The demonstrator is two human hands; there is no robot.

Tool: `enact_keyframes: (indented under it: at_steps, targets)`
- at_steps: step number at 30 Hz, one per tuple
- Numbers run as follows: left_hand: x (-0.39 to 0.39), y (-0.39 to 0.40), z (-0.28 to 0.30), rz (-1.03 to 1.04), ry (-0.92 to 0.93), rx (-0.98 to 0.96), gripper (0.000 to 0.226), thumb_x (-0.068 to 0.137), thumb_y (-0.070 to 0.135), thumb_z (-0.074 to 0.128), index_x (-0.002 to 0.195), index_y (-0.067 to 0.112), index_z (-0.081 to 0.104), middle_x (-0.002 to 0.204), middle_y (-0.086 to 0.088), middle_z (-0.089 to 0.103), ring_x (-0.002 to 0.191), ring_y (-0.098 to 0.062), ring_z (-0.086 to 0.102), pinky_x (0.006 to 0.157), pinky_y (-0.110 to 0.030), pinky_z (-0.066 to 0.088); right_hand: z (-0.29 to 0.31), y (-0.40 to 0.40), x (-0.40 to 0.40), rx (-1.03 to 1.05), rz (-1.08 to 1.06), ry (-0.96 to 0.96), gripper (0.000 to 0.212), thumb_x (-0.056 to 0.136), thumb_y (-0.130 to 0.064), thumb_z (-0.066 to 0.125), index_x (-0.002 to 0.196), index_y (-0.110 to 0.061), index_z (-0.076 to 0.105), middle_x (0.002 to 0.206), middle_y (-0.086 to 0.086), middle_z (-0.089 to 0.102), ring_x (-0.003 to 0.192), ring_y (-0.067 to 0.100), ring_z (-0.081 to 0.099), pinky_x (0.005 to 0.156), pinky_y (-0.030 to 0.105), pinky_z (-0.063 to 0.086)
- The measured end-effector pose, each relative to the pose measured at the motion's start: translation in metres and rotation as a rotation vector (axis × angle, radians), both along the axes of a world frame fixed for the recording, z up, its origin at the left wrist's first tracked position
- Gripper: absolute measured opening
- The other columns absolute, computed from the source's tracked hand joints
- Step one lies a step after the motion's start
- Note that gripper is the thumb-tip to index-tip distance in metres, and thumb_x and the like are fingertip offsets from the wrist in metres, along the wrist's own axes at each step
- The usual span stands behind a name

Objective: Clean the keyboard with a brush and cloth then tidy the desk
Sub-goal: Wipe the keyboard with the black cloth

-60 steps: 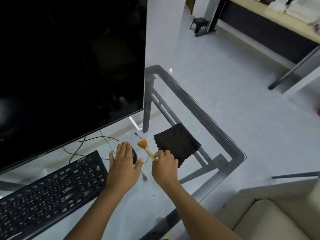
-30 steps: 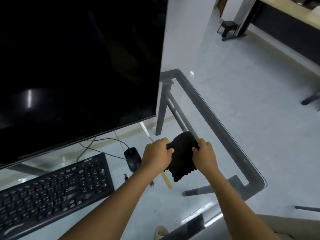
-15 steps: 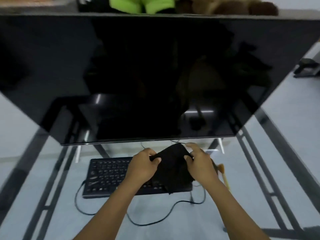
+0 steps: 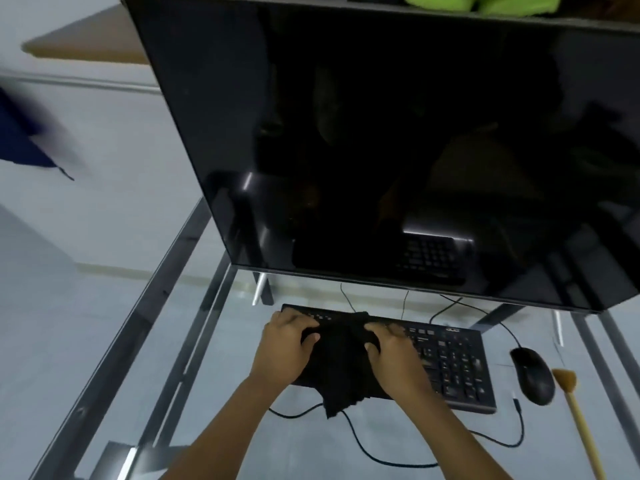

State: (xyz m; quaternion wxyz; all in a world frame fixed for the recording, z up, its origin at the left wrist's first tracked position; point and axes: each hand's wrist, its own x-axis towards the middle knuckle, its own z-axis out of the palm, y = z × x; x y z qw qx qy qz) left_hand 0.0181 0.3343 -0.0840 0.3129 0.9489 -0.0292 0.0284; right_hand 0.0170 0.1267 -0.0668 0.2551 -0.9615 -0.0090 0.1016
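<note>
Both hands, left hand (image 4: 285,344) & right hand (image 4: 391,355), clamped on cloth (image 4: 341,368); keyboard (image 4: 450,362) left half hidden.

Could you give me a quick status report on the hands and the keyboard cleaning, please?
Left hand and right hand both grip the black cloth, pressed on the keyboard. Brush lies on the desk right of the mouse. Nothing in the way.

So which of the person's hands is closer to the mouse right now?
The right hand. It grips the black cloth over the middle of the keyboard, with the mouse off to its right. The left hand holds the cloth's other side, farther away.
</note>
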Motion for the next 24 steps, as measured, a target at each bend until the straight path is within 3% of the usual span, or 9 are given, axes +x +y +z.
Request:
enact_keyframes:
  at_steps: [5, 8, 10, 12, 17, 21, 24]
  targets:
    - [-0.005, 0.028, -0.02, -0.005, -0.081, -0.053, 0.036, 0.089, 0.027, 0.063, 0.124, 0.018, 0.059, 0.129, 0.005, 0.053, 0.12, -0.012, 0.045, 0.104, -0.031, 0.039, -0.018, 0.011, -0.006, -0.173, 0.037, -0.296, 0.047, 0.068, -0.005, 0.081, 0.113, -0.009, 0.07, 0.103, 0.008, 0.057, 0.09, 0.026, 0.056, 0.076, 0.038, 0.056]
    - [0.001, 0.038, -0.029, 0.037, -0.024, -0.112, 0.046, 0.095, 0.036, 0.051, 0.135, 0.014, 0.049, 0.143, 0.002, 0.044, 0.133, -0.013, 0.036, 0.112, -0.033, 0.031, -0.019, 0.037, -0.009, -0.087, 0.219, -0.378, 0.042, 0.078, -0.018, 0.075, 0.119, -0.018, 0.067, 0.107, 0.003, 0.055, 0.094, 0.02, 0.053, 0.081, 0.033, 0.051]
    - [0.005, 0.042, -0.033, 0.013, 0.018, -0.114, 0.055, 0.096, 0.043, 0.034, 0.138, 0.011, 0.046, 0.146, -0.001, 0.043, 0.136, -0.016, 0.037, 0.113, -0.037, 0.032, -0.022, 0.057, -0.013, -0.067, 0.332, -0.346, 0.039, 0.086, -0.037, 0.062, 0.123, -0.027, 0.064, 0.109, 0.0, 0.053, 0.097, 0.017, 0.051, 0.082, 0.032, 0.045]
    - [0.007, 0.047, -0.04, -0.03, 0.045, -0.134, 0.059, 0.093, 0.039, 0.024, 0.14, 0.009, 0.045, 0.146, -0.004, 0.043, 0.134, -0.019, 0.041, 0.112, -0.038, 0.034, -0.029, 0.071, -0.016, -0.062, 0.357, -0.309, 0.038, 0.086, -0.044, 0.055, 0.122, -0.032, 0.064, 0.11, -0.002, 0.052, 0.097, 0.017, 0.05, 0.081, 0.032, 0.044]
    - [0.002, 0.052, -0.049, -0.051, 0.055, -0.157, 0.053, 0.091, 0.01, 0.034, 0.144, 0.014, 0.04, 0.15, 0.0, 0.037, 0.132, -0.02, 0.042, 0.113, -0.03, 0.029, -0.045, 0.058, -0.007, -0.054, 0.129, -0.398, 0.035, 0.083, -0.016, 0.072, 0.117, -0.025, 0.069, 0.101, 0.003, 0.056, 0.088, 0.021, 0.054, 0.076, 0.036, 0.049]
    - [0.003, 0.054, -0.052, -0.055, 0.034, -0.175, 0.053, 0.091, -0.002, 0.046, 0.142, 0.016, 0.044, 0.148, 0.004, 0.039, 0.132, -0.019, 0.041, 0.113, -0.037, 0.033, -0.048, 0.041, -0.009, -0.017, -0.165, -0.35, 0.043, 0.091, -0.015, 0.062, 0.134, -0.015, 0.055, 0.11, 0.006, 0.054, 0.099, 0.021, 0.051, 0.093, 0.04, 0.045]
    - [0.004, 0.057, -0.056, -0.068, 0.026, -0.206, 0.054, 0.089, -0.005, 0.047, 0.139, 0.015, 0.048, 0.145, 0.009, 0.039, 0.126, -0.019, 0.048, 0.108, -0.04, 0.039, -0.049, 0.074, -0.015, 0.011, -0.087, -0.362, 0.037, 0.087, -0.01, 0.068, 0.124, -0.01, 0.063, 0.108, 0.01, 0.058, 0.095, 0.025, 0.056, 0.086, 0.04, 0.051]
